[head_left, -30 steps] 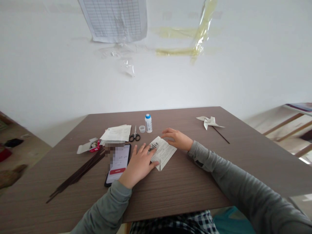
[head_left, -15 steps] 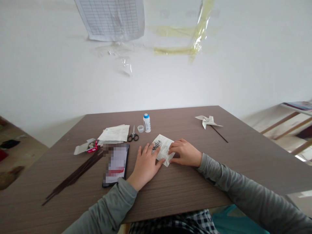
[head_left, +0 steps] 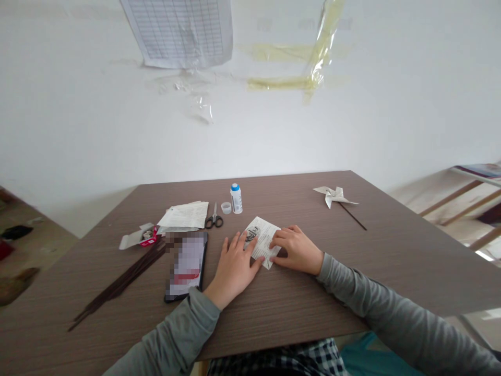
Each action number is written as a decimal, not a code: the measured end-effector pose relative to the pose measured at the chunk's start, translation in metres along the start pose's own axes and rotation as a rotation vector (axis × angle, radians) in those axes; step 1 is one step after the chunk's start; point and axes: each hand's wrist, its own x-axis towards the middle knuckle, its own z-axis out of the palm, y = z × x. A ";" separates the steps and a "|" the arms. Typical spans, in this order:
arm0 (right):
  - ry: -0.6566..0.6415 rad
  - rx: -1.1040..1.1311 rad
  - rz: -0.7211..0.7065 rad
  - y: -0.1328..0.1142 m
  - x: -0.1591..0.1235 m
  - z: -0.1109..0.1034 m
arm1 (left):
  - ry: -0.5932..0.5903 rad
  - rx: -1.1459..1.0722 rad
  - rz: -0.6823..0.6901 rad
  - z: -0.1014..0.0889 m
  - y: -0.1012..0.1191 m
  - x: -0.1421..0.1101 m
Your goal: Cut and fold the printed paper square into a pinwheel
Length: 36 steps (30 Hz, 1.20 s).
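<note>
A square of printed paper (head_left: 266, 230), turned like a diamond and with dark lettering at its left, lies on the table in front of me. My left hand (head_left: 235, 263) rests flat on its left side, fingers spread. Its thumb reaches toward the paper's lower corner, where fold lines show. At the right edge, my right hand (head_left: 298, 249) holds the paper between its curled fingers and thumb; the fingertips partly hide that edge.
Behind the paper stand a white glue bottle (head_left: 236, 199) with a blue cap, a small clear cup (head_left: 226, 208) and scissors (head_left: 214, 218). Leftward lie paper sheets (head_left: 183, 215), a small red box (head_left: 147, 237), dark thin sticks (head_left: 117, 279) and a phone (head_left: 188, 266). A paper pinwheel (head_left: 334, 197) lies far right.
</note>
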 end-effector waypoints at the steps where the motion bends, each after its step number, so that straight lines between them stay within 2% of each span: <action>1: 0.006 0.004 0.002 0.000 0.000 0.000 | -0.006 0.003 -0.003 -0.001 0.000 0.000; 17: 0.048 0.007 -0.007 0.000 0.002 -0.001 | 0.005 0.013 0.015 0.001 -0.002 -0.001; 24: 0.088 0.092 0.104 0.008 0.003 0.011 | 0.015 -0.009 0.026 0.000 -0.004 -0.002; 31: 0.215 0.213 0.269 0.012 0.004 0.021 | 0.027 -0.068 0.022 -0.002 -0.006 -0.004; 36: 0.171 0.180 0.304 0.009 0.005 0.019 | -0.021 -0.100 0.037 -0.007 -0.003 -0.005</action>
